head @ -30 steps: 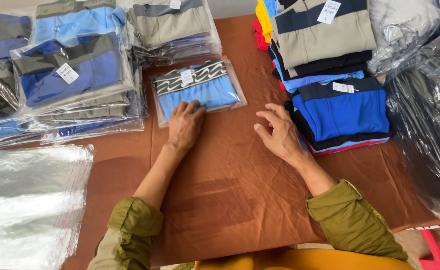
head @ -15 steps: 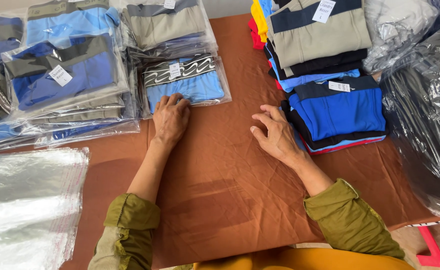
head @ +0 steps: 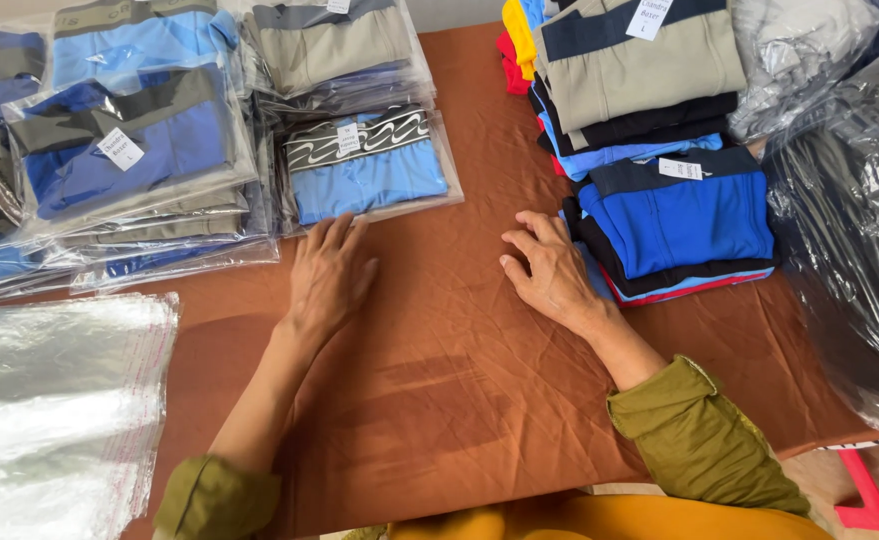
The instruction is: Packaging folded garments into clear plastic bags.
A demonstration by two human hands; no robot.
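My left hand [head: 330, 275] lies flat and open on the brown cloth [head: 439, 400], its fingertips just below a clear bag holding light-blue underwear with a black-and-white patterned waistband [head: 367, 165]. My right hand [head: 549, 270] rests on the cloth with fingers slightly curled, holding nothing. It sits right beside a stack of folded unbagged underwear topped by a bright blue pair [head: 679, 215]. Both forearms end in rolled olive-green sleeves.
Stacks of bagged underwear [head: 129, 150] fill the back left, with another pile [head: 334, 50] behind the light-blue pack. A taller folded stack with a beige pair on top [head: 639, 70] stands at the back right. Empty clear bags [head: 49, 400] lie front left; dark plastic-wrapped bundles [head: 849, 230] crowd the right edge.
My left hand has slid back off the light-blue pack onto the bare cloth. The right hand stays by the blue stack.
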